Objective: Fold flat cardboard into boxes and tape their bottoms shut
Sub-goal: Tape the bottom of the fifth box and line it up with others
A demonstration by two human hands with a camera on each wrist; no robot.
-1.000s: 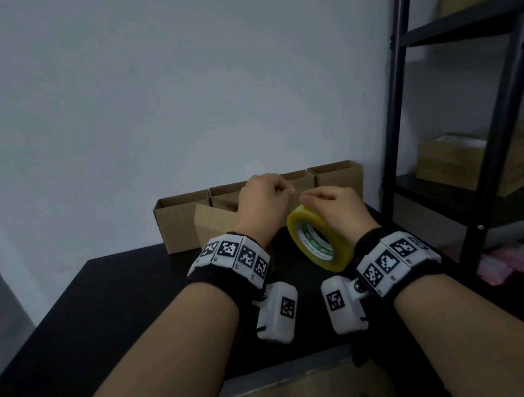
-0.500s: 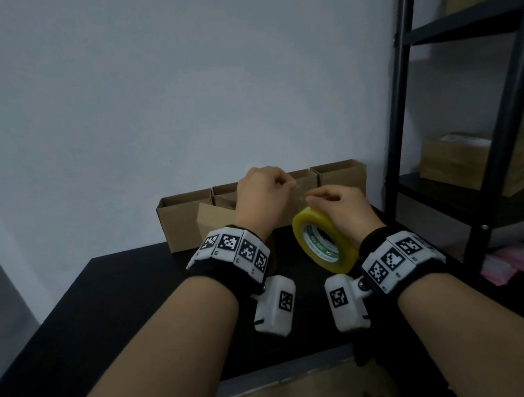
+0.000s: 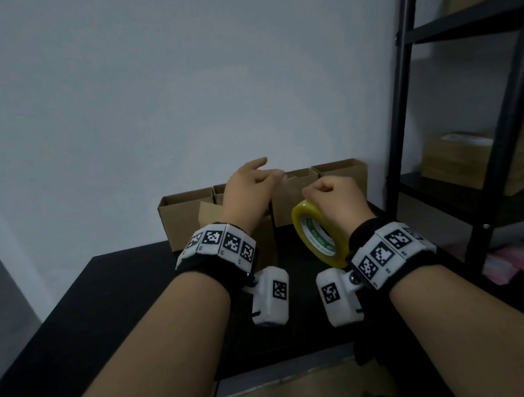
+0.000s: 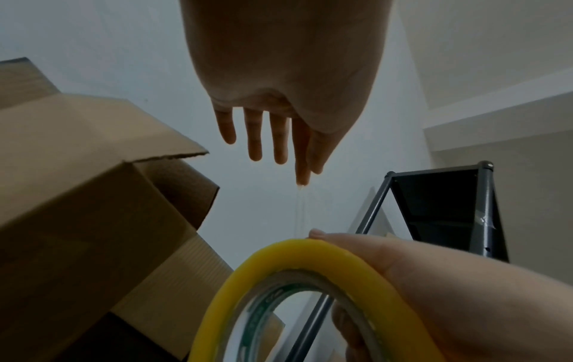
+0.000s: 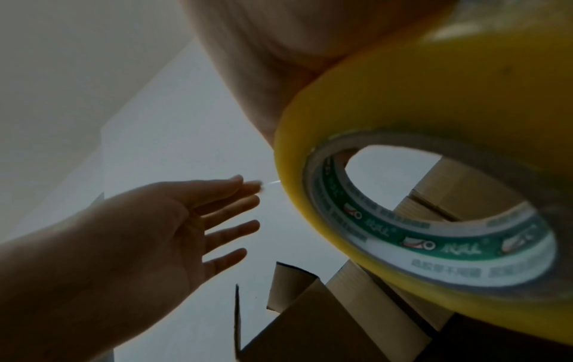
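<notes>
My right hand [image 3: 329, 197] grips a yellow roll of tape [image 3: 318, 234] held on edge above the black table [image 3: 102, 298]. My left hand [image 3: 271, 172] is raised to the roll's upper left; its thumb and forefinger pinch the tape's free end, while the other fingers are spread straight. A thin clear strip of tape [image 4: 299, 210] runs from those fingertips [image 4: 305, 171] to the roll [image 4: 310, 252]. A folded brown box [image 3: 210, 214] stands on the table under the left hand, its flaps partly open [image 4: 93, 196].
A row of open-topped cardboard boxes [image 3: 184, 213] lines the wall at the back of the table. A black metal shelf rack [image 3: 404, 84] stands at the right, with flat cardboard stacks [image 3: 478, 160] on it. The table's front edge is near my forearms.
My left hand has lifted up and away from the roll and spread its fingers, drawing out a short strip of tape. The right hand with the roll stayed roughly in place.
</notes>
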